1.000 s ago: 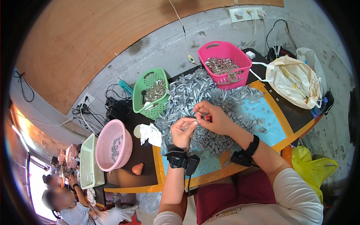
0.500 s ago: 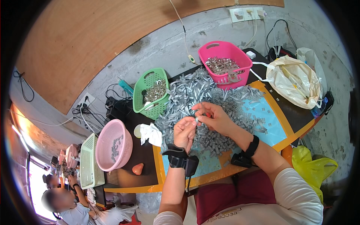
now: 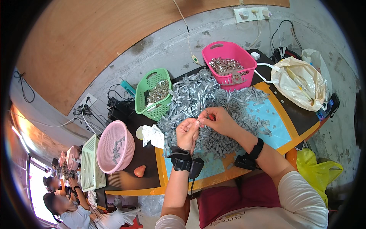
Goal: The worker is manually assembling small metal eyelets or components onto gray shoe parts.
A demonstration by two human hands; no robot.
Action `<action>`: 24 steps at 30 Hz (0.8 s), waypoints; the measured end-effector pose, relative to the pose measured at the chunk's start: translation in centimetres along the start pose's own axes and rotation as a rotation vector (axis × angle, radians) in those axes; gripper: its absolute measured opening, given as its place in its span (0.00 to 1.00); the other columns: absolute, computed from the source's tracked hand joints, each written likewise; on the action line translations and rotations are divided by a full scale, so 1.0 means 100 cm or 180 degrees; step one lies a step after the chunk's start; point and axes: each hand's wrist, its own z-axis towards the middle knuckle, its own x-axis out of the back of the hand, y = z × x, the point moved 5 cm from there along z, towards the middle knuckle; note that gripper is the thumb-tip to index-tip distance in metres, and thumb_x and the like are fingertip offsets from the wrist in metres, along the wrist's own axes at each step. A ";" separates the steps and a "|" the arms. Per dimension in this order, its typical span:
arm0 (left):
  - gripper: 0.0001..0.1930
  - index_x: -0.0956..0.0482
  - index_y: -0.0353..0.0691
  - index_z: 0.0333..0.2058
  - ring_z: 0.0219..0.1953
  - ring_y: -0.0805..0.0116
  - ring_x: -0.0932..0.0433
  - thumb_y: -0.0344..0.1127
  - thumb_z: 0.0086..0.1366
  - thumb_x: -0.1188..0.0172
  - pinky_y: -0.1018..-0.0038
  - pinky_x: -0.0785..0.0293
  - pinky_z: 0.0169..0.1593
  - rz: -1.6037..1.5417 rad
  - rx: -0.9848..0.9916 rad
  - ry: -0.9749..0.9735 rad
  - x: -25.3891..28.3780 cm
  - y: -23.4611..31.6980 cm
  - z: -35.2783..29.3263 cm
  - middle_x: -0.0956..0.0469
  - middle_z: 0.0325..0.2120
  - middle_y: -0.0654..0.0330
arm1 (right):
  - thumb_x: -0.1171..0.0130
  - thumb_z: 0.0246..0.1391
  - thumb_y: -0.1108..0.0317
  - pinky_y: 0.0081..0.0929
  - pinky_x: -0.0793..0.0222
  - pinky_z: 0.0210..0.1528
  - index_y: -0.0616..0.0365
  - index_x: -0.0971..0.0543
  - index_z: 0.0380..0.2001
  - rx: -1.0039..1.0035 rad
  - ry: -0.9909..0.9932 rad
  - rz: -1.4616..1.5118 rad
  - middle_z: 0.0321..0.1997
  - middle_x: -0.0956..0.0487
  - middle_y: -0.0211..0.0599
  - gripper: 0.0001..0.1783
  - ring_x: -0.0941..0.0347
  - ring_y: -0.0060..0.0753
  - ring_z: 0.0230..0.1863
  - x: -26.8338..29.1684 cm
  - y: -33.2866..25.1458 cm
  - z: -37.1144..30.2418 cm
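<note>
Above a heap of grey strap pieces [image 3: 217,147], my two hands meet fingertip to fingertip. My left hand [image 3: 186,134] is closed, thumb and forefinger pinched on something too small to make out. Reaching in from the right, my right hand [image 3: 221,121] is closed too, its thumb and forefinger touching the left fingertips. A small red thing [image 3: 212,116] shows inside its curled fingers; most of it is hidden. Longer silvery-grey strips [image 3: 190,91] lie piled just beyond both hands, and the shorter pieces spread below and to the right.
Metal clasps fill a pink basket [image 3: 247,79] and a green basket [image 3: 139,97] at the back. Left stand a pale pink basket [image 3: 127,162], a white basket [image 3: 87,173], a crumpled tissue [image 3: 154,136] and a reddish object [image 3: 140,171]. Bags [image 3: 293,91] are right; people work far left.
My right forefinger has come down and curled in, and the red thing is more covered. The small light piece seen between the fingertips before is now hidden. The left hand barely moved.
</note>
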 end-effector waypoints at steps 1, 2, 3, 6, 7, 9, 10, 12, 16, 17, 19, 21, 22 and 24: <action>0.03 0.29 0.34 0.28 0.10 0.86 0.44 0.28 0.60 0.48 0.88 0.54 0.13 0.0000 0.0039 0.0045 0.001 -0.001 0.000 0.25 0.22 0.57 | 0.44 0.45 0.69 0.16 0.48 0.18 0.61 0.24 0.26 -0.0004 0.0040 -0.0117 0.14 0.32 0.22 0.06 0.43 0.12 0.17 0.000 -0.003 -0.001; 0.04 0.29 0.35 0.27 0.10 0.86 0.45 0.29 0.60 0.47 0.88 0.54 0.13 -0.0001 0.0078 0.0090 0.001 -0.002 0.001 0.25 0.22 0.57 | 0.44 0.44 0.70 0.17 0.45 0.20 0.63 0.24 0.25 -0.0009 0.0081 -0.0235 0.14 0.31 0.24 0.06 0.41 0.13 0.18 -0.001 -0.005 -0.001; 0.04 0.29 0.35 0.27 0.10 0.86 0.45 0.29 0.60 0.47 0.88 0.54 0.13 -0.0005 0.0098 0.0090 0.001 -0.004 0.001 0.25 0.22 0.57 | 0.44 0.44 0.70 0.17 0.45 0.20 0.63 0.24 0.25 -0.0028 0.0089 -0.0232 0.14 0.31 0.24 0.06 0.41 0.13 0.18 -0.003 -0.005 -0.002; 0.07 0.30 0.37 0.25 0.10 0.85 0.46 0.32 0.60 0.48 0.87 0.55 0.13 -0.0010 0.0068 0.0227 0.004 -0.006 0.002 0.28 0.19 0.61 | 0.44 0.42 0.70 0.18 0.44 0.20 0.63 0.24 0.24 -0.0048 0.0182 0.0002 0.15 0.30 0.26 0.07 0.40 0.15 0.18 -0.002 -0.003 0.000; 0.08 0.31 0.39 0.24 0.10 0.85 0.46 0.34 0.61 0.48 0.86 0.55 0.13 -0.0102 0.0232 0.0368 0.007 -0.008 0.001 0.30 0.17 0.63 | 0.43 0.43 0.69 0.16 0.46 0.20 0.62 0.24 0.25 -0.0050 0.0212 -0.0089 0.15 0.30 0.24 0.07 0.42 0.13 0.18 0.002 0.001 0.001; 0.11 0.32 0.42 0.24 0.09 0.82 0.48 0.40 0.63 0.51 0.85 0.55 0.12 -0.0413 0.0578 0.0797 0.019 -0.011 -0.001 0.35 0.14 0.66 | 0.42 0.42 0.68 0.15 0.46 0.21 0.62 0.23 0.23 -0.0303 -0.0084 -0.0215 0.16 0.29 0.25 0.07 0.41 0.12 0.18 0.014 0.012 0.005; 0.11 0.31 0.41 0.25 0.11 0.81 0.47 0.41 0.63 0.51 0.85 0.54 0.12 -0.1174 0.0811 0.0920 0.027 -0.012 -0.001 0.34 0.16 0.65 | 0.42 0.42 0.68 0.15 0.46 0.21 0.62 0.23 0.23 -0.0308 -0.0092 -0.0236 0.16 0.29 0.25 0.07 0.41 0.12 0.18 0.022 0.014 0.005; 0.11 0.30 0.39 0.26 0.12 0.81 0.44 0.40 0.62 0.51 0.85 0.51 0.12 -0.1945 0.0579 0.0866 0.045 -0.013 0.006 0.31 0.18 0.62 | 0.41 0.41 0.68 0.16 0.44 0.21 0.61 0.23 0.20 -0.0336 -0.0958 -0.0768 0.15 0.28 0.26 0.07 0.40 0.13 0.18 0.015 0.017 0.003; 0.09 0.34 0.31 0.38 0.25 0.71 0.35 0.27 0.59 0.55 0.81 0.37 0.26 -0.2715 0.0320 0.1344 0.058 -0.012 0.007 0.31 0.32 0.54 | 0.42 0.35 0.69 0.28 0.34 0.26 0.59 0.23 0.19 0.0071 -0.0351 -0.1362 0.16 0.25 0.38 0.05 0.27 0.34 0.21 0.027 0.015 0.007; 0.11 0.36 0.29 0.42 0.29 0.67 0.34 0.24 0.59 0.57 0.79 0.36 0.32 -0.2885 0.0251 0.1046 0.060 -0.013 0.008 0.33 0.35 0.52 | 0.42 0.35 0.69 0.28 0.34 0.26 0.59 0.23 0.19 0.0066 -0.0345 -0.1368 0.16 0.25 0.38 0.05 0.27 0.34 0.21 0.032 0.018 0.007; 0.11 0.36 0.29 0.42 0.28 0.69 0.34 0.24 0.59 0.57 0.80 0.37 0.29 -0.2859 0.0263 0.1026 0.057 -0.015 0.010 0.32 0.34 0.53 | 0.44 0.34 0.71 0.31 0.33 0.27 0.58 0.24 0.19 -0.0080 0.0528 -0.1841 0.19 0.25 0.40 0.04 0.27 0.40 0.25 0.055 0.020 0.007; 0.11 0.36 0.30 0.42 0.27 0.72 0.35 0.24 0.60 0.57 0.81 0.38 0.27 -0.2827 0.0279 0.1000 0.058 -0.016 0.010 0.32 0.34 0.53 | 0.45 0.34 0.72 0.33 0.33 0.28 0.58 0.24 0.20 -0.0038 0.0692 -0.2170 0.20 0.25 0.40 0.04 0.27 0.41 0.26 0.063 0.027 0.007; 0.10 0.36 0.31 0.42 0.25 0.74 0.36 0.26 0.61 0.56 0.83 0.40 0.24 -0.2707 0.0282 0.0672 0.057 -0.017 0.010 0.32 0.33 0.55 | 0.45 0.34 0.72 0.34 0.33 0.29 0.58 0.24 0.20 0.0002 0.0866 -0.2496 0.21 0.25 0.41 0.05 0.27 0.41 0.26 0.066 0.028 0.006; 0.10 0.36 0.32 0.42 0.23 0.77 0.37 0.27 0.62 0.55 0.84 0.42 0.21 -0.2584 0.0289 0.0343 0.053 -0.015 0.009 0.31 0.33 0.57 | 0.45 0.34 0.72 0.35 0.33 0.30 0.57 0.24 0.20 -0.0078 0.0656 -0.2354 0.22 0.25 0.40 0.04 0.27 0.41 0.28 0.062 0.030 0.007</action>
